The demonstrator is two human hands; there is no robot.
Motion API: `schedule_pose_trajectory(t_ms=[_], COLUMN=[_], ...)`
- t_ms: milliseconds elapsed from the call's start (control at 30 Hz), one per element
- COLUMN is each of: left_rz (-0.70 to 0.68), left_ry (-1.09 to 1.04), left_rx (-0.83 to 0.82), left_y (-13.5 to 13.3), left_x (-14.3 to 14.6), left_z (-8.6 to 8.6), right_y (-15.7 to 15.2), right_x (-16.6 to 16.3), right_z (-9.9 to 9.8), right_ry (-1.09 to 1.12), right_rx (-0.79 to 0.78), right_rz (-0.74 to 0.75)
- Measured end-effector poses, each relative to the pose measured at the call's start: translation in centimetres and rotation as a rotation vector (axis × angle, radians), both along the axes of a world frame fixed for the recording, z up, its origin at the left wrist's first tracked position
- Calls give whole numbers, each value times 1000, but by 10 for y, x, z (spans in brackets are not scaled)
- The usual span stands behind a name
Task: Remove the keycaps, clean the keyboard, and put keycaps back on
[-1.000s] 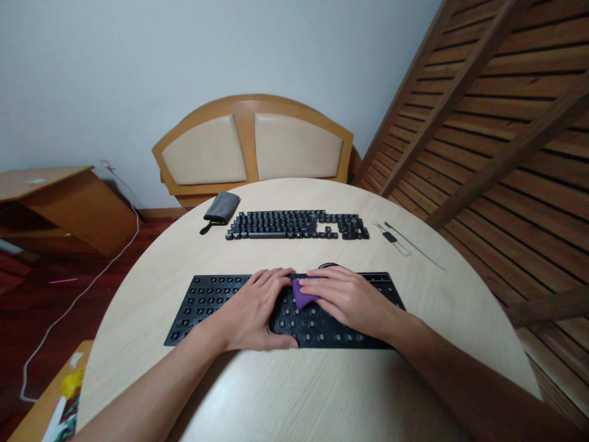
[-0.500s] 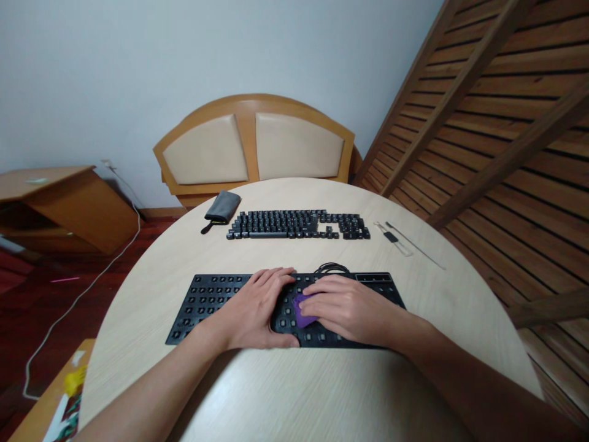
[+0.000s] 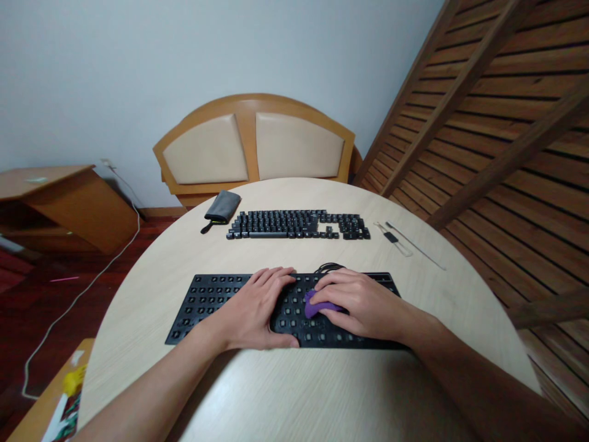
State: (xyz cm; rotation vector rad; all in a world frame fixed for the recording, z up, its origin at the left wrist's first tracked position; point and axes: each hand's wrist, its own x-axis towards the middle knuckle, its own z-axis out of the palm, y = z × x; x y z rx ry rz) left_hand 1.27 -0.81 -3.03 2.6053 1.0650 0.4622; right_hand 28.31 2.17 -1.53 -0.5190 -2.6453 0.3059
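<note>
A black keyboard base [image 3: 207, 301] with its keycaps off lies in front of me on the round table [image 3: 285, 399]. My left hand [image 3: 255, 310] rests flat on its middle, fingers together, holding nothing. My right hand [image 3: 361, 304] presses a purple lump of cleaning gel [image 3: 317, 305] onto the base just right of centre; most of the gel is hidden under the fingers. A coiled black cable [image 3: 327, 267] shows behind my right hand.
Rows of loose black keycaps [image 3: 297, 224] are laid out further back, with a grey pouch [image 3: 222, 207] to their left and thin tools [image 3: 398, 239] to their right. A chair [image 3: 253, 147] stands behind the table. A slatted wooden frame [image 3: 497, 123] leans at right.
My right hand has slid the purple gel to the right and slightly back along the keyboard base. The left hand has stayed put.
</note>
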Motion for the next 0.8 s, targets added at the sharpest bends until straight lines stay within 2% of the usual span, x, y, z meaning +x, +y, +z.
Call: schedule_pose_trajectory(t_ms=[200, 300, 433, 600, 700, 800], left_rz=[20, 59, 196, 292, 286, 222], left_ry=[-20, -128, -336, -490, -436, -325], left_rx=[-12, 8, -15, 70, 178, 199], left_y=[-5, -13, -19, -14, -11, -9], left_x=[8, 21, 34, 30, 24, 24], left_z=[7, 9, 3, 0, 2, 3], right_y=[-4, -7, -10, -1, 9, 17], right_x=[-6, -13, -18, -8, 3, 13], right_z=[0, -5, -10, -9, -7, -5], right_ry=[209, 343, 342, 296, 250, 180], right_rx=[-118, -219, -285, -199, -149, -115], right_rz=[-71, -117, -184, -292, -391, -413])
